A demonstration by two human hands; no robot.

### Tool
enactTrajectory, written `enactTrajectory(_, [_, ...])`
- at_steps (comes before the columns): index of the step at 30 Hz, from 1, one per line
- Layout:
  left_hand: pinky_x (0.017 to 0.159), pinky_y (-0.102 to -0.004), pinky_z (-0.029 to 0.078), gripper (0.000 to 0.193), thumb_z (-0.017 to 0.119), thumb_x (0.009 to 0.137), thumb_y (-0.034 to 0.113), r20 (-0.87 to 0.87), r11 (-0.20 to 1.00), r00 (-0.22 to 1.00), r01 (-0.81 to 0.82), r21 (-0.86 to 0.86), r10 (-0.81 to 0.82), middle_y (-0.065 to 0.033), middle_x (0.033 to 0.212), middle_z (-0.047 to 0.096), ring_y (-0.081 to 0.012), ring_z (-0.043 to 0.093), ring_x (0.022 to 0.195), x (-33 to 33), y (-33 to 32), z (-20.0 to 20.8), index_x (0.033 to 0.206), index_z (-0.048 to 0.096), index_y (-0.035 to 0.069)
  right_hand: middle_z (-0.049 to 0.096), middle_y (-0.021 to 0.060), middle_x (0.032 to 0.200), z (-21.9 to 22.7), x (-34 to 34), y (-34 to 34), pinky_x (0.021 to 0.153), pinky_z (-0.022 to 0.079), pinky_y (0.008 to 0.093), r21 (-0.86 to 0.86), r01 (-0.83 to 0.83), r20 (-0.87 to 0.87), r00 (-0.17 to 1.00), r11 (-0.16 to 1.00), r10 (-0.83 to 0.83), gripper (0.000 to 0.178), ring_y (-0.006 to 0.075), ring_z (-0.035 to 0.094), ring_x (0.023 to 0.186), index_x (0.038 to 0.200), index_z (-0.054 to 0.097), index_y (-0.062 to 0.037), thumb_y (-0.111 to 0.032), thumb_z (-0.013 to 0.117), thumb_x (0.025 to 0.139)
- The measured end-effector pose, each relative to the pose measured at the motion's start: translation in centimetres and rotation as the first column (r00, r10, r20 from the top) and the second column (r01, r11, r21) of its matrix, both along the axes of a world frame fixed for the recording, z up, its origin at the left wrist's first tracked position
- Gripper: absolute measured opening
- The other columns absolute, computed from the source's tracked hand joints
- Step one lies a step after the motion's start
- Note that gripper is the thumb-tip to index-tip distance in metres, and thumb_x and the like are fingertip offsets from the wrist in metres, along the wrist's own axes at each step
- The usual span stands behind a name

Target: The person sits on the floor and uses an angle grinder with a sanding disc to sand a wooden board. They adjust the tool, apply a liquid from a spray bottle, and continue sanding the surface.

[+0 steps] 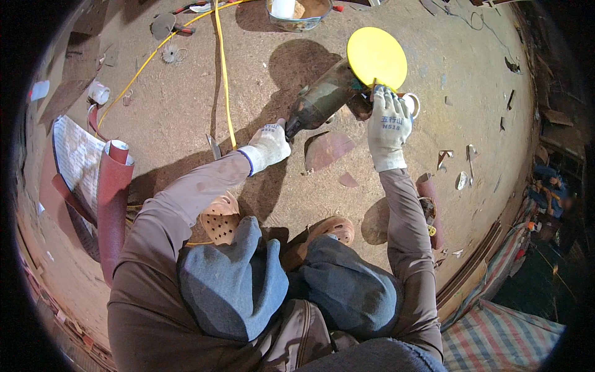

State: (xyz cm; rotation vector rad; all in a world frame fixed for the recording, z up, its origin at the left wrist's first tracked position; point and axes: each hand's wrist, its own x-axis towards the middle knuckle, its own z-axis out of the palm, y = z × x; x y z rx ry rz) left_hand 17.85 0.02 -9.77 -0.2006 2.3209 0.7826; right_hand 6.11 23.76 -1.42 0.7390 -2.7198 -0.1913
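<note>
A dark green angle grinder with a round yellow pad is tilted over the floor in front of me, its pad face up. My left hand, in a white glove, is closed at the narrow tail end of the grinder. White-gloved too, my right hand has its fingers curled at the pad's lower edge, by the grinder's head; what lies under those fingertips is partly hidden. A white loop-shaped piece shows beside the right hand. Below the grinder lies a cut piece of reddish sandpaper.
Rolled red sandpaper stands at left, beside a printed sheet. A yellow cord runs across the floor. At the top sits a clear bowl. Another sandpaper roll lies near my right forearm; a striped tarp covers the lower right.
</note>
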Motion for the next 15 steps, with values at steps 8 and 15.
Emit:
enactTrajectory(8, [0.083,-0.0459,0.055,0.042,0.063,0.086,0.026,-0.025,0.999,1.000,0.011,-0.033,-0.012,-0.0226,0.101,0.070,-0.0391,0.069,0.098,0.0,0.2,0.1,0.120,0.051,0.005,0.071,0.0117,0.114,-0.1,0.0,-0.2,0.097,0.048,0.0414,0.043,-0.042,-0.016,0.999,0.998,0.043,0.030,0.0270,0.066,0.110,0.116,0.067,-0.0037,-0.011,0.058,0.088])
enactTrajectory(15, [0.087,-0.0458,0.054,0.042,0.063,0.083,0.025,0.017,1.000,1.000,0.023,-0.010,-0.023,-0.0238,0.105,0.069,-0.0387,0.068,0.103,-0.2,-0.2,0.6,0.118,0.052,0.003,0.071,0.0110,0.113,-0.1,0.0,-0.4,0.096,0.048,0.0419,0.037,-0.049,-0.019,0.999,0.998,0.050,0.028,0.0263,0.066,0.110,0.113,0.067,-0.0041,-0.011,0.058,0.088])
